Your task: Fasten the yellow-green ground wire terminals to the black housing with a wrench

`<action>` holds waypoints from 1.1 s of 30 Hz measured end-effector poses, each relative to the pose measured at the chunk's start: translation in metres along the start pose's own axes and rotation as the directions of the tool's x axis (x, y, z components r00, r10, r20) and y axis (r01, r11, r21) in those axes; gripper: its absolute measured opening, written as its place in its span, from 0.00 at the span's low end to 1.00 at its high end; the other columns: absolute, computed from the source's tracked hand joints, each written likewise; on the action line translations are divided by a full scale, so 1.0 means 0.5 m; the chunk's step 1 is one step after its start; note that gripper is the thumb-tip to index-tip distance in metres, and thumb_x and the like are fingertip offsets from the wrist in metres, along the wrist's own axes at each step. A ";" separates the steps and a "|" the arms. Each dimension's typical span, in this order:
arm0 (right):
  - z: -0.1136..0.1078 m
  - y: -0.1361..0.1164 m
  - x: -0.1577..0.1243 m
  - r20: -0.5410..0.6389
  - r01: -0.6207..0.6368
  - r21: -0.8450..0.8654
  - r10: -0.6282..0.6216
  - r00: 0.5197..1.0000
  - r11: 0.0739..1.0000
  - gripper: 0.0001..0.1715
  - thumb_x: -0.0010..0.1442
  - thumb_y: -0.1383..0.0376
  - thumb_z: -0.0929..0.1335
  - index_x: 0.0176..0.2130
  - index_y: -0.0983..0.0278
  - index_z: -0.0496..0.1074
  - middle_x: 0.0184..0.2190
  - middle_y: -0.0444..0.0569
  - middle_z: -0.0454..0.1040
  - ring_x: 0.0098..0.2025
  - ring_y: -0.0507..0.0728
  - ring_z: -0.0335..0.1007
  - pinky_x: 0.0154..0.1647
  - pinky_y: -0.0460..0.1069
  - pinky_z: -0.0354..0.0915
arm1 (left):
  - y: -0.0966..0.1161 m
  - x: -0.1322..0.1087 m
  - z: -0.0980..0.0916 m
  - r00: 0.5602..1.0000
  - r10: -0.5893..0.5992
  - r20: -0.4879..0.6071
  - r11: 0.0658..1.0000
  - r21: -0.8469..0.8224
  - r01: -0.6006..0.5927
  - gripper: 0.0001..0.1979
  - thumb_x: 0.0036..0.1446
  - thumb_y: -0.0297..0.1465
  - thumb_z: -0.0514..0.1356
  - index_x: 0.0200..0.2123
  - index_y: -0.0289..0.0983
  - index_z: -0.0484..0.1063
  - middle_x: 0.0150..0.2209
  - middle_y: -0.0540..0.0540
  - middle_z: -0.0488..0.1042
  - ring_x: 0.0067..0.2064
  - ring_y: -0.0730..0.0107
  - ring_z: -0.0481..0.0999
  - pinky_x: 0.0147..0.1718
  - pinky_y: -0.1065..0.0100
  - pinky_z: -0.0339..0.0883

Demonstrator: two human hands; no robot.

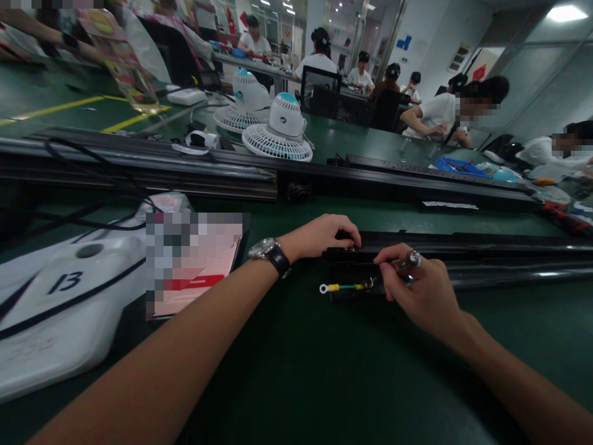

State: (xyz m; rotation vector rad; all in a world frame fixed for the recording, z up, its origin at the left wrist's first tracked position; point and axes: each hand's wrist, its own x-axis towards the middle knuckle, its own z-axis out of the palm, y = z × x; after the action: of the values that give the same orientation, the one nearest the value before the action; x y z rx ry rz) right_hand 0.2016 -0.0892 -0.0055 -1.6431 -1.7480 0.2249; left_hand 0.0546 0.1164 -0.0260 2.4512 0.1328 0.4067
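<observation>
Two long black rails lie side by side on the green table. My left hand (336, 235), with a watch on its wrist, has its fingers curled down over the near end of the farther black rail (445, 245). Pinched like a pen in my right hand (424, 287) is a slim shiny tool (412, 259); its tip is hidden behind the fingers. That hand is over the left end of the nearer black rail (504, 274). A green-and-yellow wire with a ring terminal (323, 288) sticks out leftward from this end.
On the left lie a white plastic piece marked 13 (88, 281), a pink printed sheet (199, 278) and a black cable (99, 151). Long dark profiles (185, 176) cross the table behind my hands. Beyond them stand two white fans (282, 130). Several people sit working farther back.
</observation>
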 end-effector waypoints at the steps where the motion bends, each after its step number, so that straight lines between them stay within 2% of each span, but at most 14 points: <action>1: 0.001 0.001 0.000 -0.002 0.007 -0.008 -0.007 1.000 1.000 0.06 0.65 0.69 0.66 0.43 0.62 0.71 0.20 0.38 0.70 0.19 0.49 0.69 0.21 0.43 0.62 | 0.000 0.000 0.000 1.000 0.001 0.000 1.000 0.000 -0.001 0.08 0.63 0.29 0.61 0.42 0.42 0.79 0.43 0.49 0.76 0.46 0.67 0.75 0.47 0.66 0.65; 12: 0.001 0.004 0.000 0.023 0.056 -0.041 -0.055 0.998 0.998 0.07 0.66 0.70 0.65 0.44 0.61 0.69 0.21 0.38 0.70 0.19 0.49 0.68 0.23 0.44 0.60 | -0.003 -0.001 0.003 1.000 0.001 -0.009 1.000 -0.005 -0.001 0.08 0.63 0.28 0.60 0.42 0.42 0.79 0.43 0.49 0.76 0.46 0.67 0.75 0.47 0.66 0.64; 18: -0.016 0.005 0.002 0.103 0.000 -0.006 0.001 0.995 1.000 0.10 0.67 0.68 0.65 0.49 0.61 0.66 0.23 0.38 0.72 0.21 0.50 0.71 0.23 0.44 0.62 | -0.002 -0.002 0.002 1.000 -0.005 -0.004 1.000 -0.004 0.005 0.08 0.63 0.28 0.60 0.42 0.43 0.79 0.43 0.49 0.76 0.46 0.67 0.75 0.47 0.66 0.64; 25: -0.031 0.007 0.008 0.180 0.000 -0.014 0.002 0.984 1.000 0.02 0.67 0.65 0.66 0.42 0.60 0.67 0.27 0.42 0.74 0.25 0.52 0.71 0.25 0.46 0.63 | 0.001 -0.002 -0.002 1.000 -0.012 0.003 1.000 0.002 0.012 0.08 0.62 0.28 0.60 0.42 0.43 0.79 0.44 0.49 0.76 0.47 0.66 0.74 0.48 0.66 0.64; 33: -0.041 0.004 0.012 0.210 0.015 -0.018 -0.011 0.978 1.000 0.02 0.66 0.65 0.67 0.39 0.61 0.70 0.27 0.43 0.74 0.27 0.52 0.70 0.27 0.46 0.63 | 0.006 -0.002 -0.004 1.000 -0.022 0.012 1.000 0.001 0.022 0.08 0.63 0.28 0.60 0.42 0.42 0.79 0.44 0.49 0.76 0.47 0.67 0.74 0.49 0.66 0.64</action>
State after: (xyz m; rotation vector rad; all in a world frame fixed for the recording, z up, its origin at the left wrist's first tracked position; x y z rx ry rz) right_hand 0.2157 -0.0902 0.0103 -1.6716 -1.9220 0.3880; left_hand 0.0528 0.1149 -0.0229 2.4510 0.1543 0.3825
